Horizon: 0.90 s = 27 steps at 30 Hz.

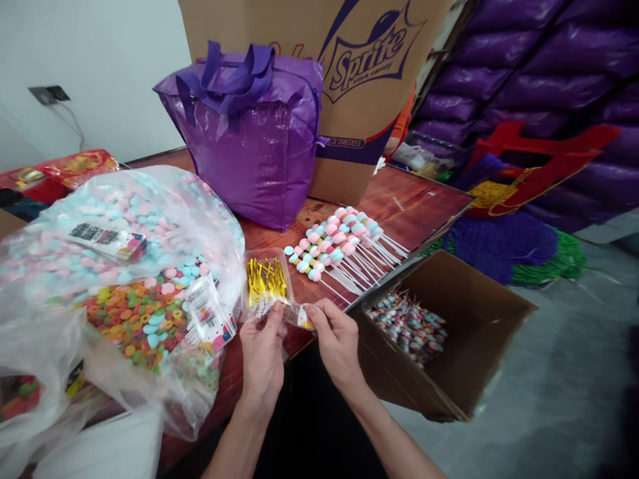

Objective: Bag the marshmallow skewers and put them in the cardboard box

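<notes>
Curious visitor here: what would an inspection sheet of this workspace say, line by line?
Surface: glossy reddish-brown table.
Work items: clear wrapper, gold strips in a clear tray, candy sticks side by side.
Clutter: purple bag, large plastic bag holding loose candies, printed packets.
Hands: left hand and right hand pinch the clear wrapper.
Cables: pale cord at the wall.
Surroundings: open carton beside the table, purple bundles stacked beyond.

wrapper partly hidden by hands; sprite carton cut off above
</notes>
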{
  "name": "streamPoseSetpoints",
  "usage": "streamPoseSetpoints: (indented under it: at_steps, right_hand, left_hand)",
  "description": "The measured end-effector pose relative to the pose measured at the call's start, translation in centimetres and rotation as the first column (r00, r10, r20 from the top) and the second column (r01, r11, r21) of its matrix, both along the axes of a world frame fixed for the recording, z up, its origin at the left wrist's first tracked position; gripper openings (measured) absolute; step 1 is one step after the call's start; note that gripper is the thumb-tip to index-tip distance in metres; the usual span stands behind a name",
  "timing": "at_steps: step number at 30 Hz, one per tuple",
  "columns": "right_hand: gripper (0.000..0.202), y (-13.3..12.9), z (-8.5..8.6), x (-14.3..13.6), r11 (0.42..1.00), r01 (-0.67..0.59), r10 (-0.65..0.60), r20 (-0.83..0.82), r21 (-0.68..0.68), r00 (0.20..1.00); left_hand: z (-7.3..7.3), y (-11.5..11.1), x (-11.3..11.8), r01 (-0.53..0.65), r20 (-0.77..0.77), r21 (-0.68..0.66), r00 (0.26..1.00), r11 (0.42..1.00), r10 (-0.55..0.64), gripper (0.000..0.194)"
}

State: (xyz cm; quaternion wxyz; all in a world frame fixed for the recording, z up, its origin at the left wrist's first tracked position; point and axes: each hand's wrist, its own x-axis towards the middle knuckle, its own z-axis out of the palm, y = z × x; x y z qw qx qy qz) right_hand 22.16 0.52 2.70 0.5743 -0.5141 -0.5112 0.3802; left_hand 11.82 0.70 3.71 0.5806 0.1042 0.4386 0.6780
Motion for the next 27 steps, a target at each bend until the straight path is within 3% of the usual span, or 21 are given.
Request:
streamPoseSetpoints:
  at_steps: [4, 8, 10, 11, 12, 14, 15, 18, 20, 23, 27]
  right_hand:
    - [0.044, 1.0, -0.3, -0.3, 0.999, 0.044, -0.045, -0.047, -0.017, 0.998]
    - [0.047, 2.0, -1.3, 0.7, 0.995, 0.092, -0.093, -0.002, -0.041, 0.996]
    - [0.044, 2.6, -2.1, 1.8, 0.988, 0.154, -0.152, 0.096, -0.010, 0.984]
    - [0.040, 3.0, -2.6, 2.5, 0.981, 0.189, -0.192, 0.176, 0.032, 0.965]
    - [0.035, 3.3, -3.0, 3.1, 0.972, 0.217, -0.234, 0.274, 0.090, 0.933]
    - [0.025, 4.0, -4.0, 4.3, 0.952, 0.223, -0.301, 0.494, 0.211, 0.816]
    - [0.020, 4.3, -4.4, 4.7, 0.944, 0.209, -0.323, 0.591, 0.255, 0.739]
    - [0.016, 4.9, -5.4, 5.2, 0.935, 0.174, -0.353, 0.766, 0.309, 0.538]
    - [0.014, 5.1, -6.0, 5.2, 0.930, 0.163, -0.366, 0.804, 0.329, 0.469]
    - [0.014, 5.2, -6.4, 5.0, 0.926, 0.150, -0.376, 0.813, 0.347, 0.443]
    - [0.021, 5.5, -6.5, 4.6, 0.936, 0.133, -0.348, 0.798, 0.326, 0.492]
  left_hand:
    - [0.4, 1.2, 1.1, -0.028, -0.081, 0.045, 0.996, 0.999, 0.031, 0.037]
    - [0.5, 3.9, 0.9, 0.074, -0.366, 0.137, 0.930, 0.988, -0.019, 0.024]
    - [0.9, 6.5, 0.0, 0.111, -0.611, 0.127, 0.791, 0.986, -0.010, 0.022]
    - [1.2, 8.1, -0.5, 0.144, -0.749, 0.094, 0.662, 0.985, -0.026, 0.021]
    - [1.7, 9.8, -1.0, 0.197, -0.873, 0.029, 0.482, 0.980, -0.071, 0.021]
    - [2.6, 13.2, -1.7, 0.301, -0.976, -0.207, 0.005, 0.931, -0.218, 0.021]
    - [3.0, 14.9, -1.8, 0.317, -0.966, -0.260, -0.075, 0.912, -0.249, 0.019]
    - [3.3, 18.6, -1.2, 0.337, -0.918, -0.387, -0.225, 0.858, -0.326, 0.006]
    - [2.8, 20.0, -0.4, 0.341, -0.874, -0.468, -0.318, 0.815, -0.369, 0.003]
    - [1.7, 20.7, 0.4, 0.342, -0.816, -0.547, -0.422, 0.764, -0.395, 0.005]
    - [1.0, 20.6, 0.5, 0.363, -0.793, -0.563, -0.490, 0.742, -0.362, 0.011]
